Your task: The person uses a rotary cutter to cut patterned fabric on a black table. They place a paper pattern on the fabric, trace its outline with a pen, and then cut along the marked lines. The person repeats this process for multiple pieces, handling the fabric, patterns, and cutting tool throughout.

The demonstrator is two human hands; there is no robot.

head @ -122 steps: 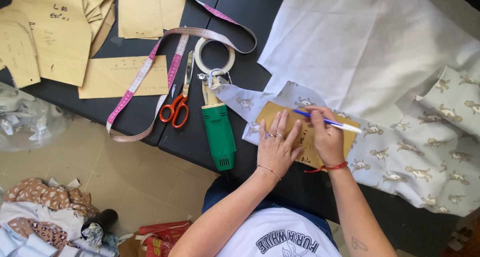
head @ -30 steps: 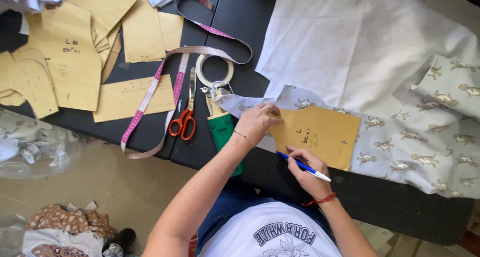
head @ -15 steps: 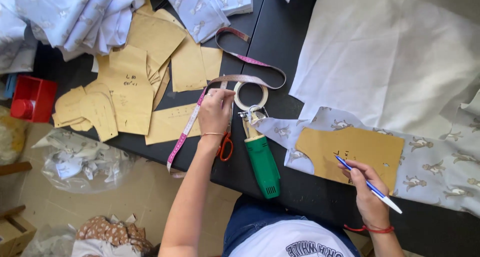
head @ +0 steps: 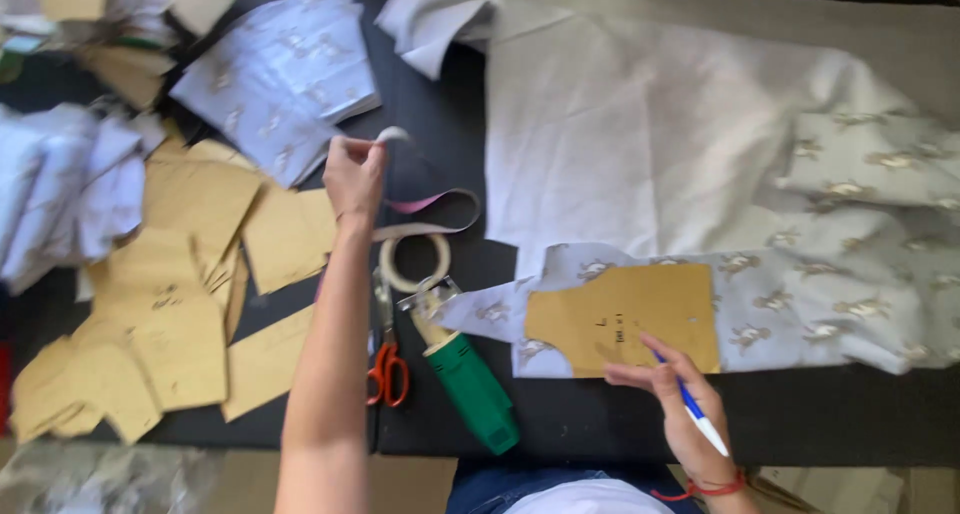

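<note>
My left hand (head: 353,174) is stretched out over the black table (head: 430,104), pinching the end of a pink measuring tape (head: 435,206) and lifting it. My right hand (head: 668,394) rests at the lower edge of a brown paper pattern piece (head: 625,316) and holds a blue-and-white pen (head: 692,414). The pattern lies on printed pale fabric (head: 800,294).
Red-handled scissors (head: 387,369), a green-handled cutting tool (head: 470,384) and a roll of tape (head: 416,262) lie between my arms. Brown paper patterns (head: 190,274) are scattered at left, with cut fabric pieces (head: 285,74) behind. Plain white cloth (head: 650,144) covers the far right.
My left hand left the pattern, reached left past the scissors and picked up the measuring tape's end. The view shifted left. My right hand stayed by the pattern with the pen.
</note>
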